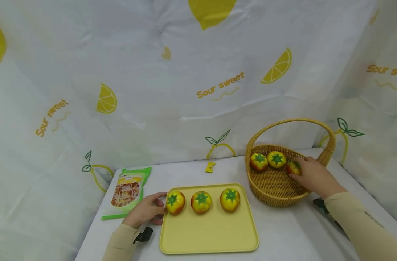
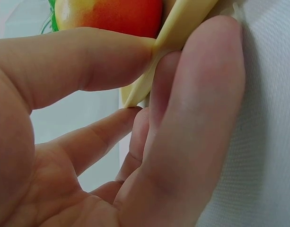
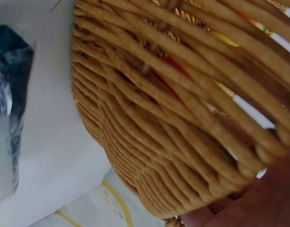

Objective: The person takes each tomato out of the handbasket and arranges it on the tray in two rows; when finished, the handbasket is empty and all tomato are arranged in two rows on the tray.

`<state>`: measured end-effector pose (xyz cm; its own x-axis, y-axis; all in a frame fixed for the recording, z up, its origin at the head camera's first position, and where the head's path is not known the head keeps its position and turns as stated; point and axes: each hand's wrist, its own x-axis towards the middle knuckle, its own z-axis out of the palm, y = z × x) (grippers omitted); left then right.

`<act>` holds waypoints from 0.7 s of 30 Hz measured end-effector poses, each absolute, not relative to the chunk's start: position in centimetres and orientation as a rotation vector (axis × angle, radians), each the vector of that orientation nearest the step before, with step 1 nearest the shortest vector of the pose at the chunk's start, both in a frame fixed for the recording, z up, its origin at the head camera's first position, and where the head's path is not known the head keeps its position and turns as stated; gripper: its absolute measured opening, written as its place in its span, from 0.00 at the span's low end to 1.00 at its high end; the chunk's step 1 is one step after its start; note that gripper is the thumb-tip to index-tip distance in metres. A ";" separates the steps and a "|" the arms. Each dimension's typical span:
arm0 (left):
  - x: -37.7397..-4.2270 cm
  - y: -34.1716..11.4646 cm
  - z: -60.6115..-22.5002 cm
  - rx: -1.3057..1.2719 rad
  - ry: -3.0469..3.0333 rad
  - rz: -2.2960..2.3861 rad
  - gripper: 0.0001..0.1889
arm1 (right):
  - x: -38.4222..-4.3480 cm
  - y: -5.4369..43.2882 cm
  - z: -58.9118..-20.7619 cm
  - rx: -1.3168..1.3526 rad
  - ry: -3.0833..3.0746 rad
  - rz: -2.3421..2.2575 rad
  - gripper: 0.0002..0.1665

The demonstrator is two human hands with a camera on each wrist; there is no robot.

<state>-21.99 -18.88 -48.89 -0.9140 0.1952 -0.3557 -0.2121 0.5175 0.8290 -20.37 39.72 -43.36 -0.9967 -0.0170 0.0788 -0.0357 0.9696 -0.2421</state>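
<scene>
My left hand (image 1: pixel 147 209) pinches the left rim of a yellow tray (image 1: pixel 208 235), thumb above and fingers below, as the left wrist view shows. Three yellow-red fruits with green star-shaped tops lie in a row along the tray's far side: a left one (image 1: pixel 175 202), a middle one (image 1: pixel 201 202) and a right one (image 1: pixel 230 199). Inside the wicker basket (image 1: pixel 273 185), my right hand (image 1: pixel 314 175) holds another such fruit (image 1: pixel 294 168) at the right side. Two more, one (image 1: pixel 258 162) and another (image 1: pixel 276 159), sit beside it. Basket weave hides most of that hand in the right wrist view.
A green-edged food packet (image 1: pixel 128 194) lies left of the tray. Behind the tray is a small yellow wrapped piece (image 1: pixel 209 167). The basket's tall handle (image 1: pixel 290 120) arches over its opening. A dark object (image 3: pixel 10 94) lies beside the basket, near my right sleeve.
</scene>
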 end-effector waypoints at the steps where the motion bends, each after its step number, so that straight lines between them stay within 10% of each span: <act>1: -21.9 -18.9 -48.9 -0.017 2.351 1.373 0.39 | -20.5 39.7 -43.4 0.046 -3.041 0.372 0.39; 21: -21.9 -19.0 -48.8 0.005 2.343 1.390 0.38 | -21.0 39.6 -43.8 0.087 -3.017 0.361 0.33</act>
<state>-21.90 -19.04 -48.84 -0.9143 0.2096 -0.3466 -0.2038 0.5015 0.8408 -21.01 39.62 -43.81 -0.9932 -0.0446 0.1075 -0.0687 0.9702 -0.2323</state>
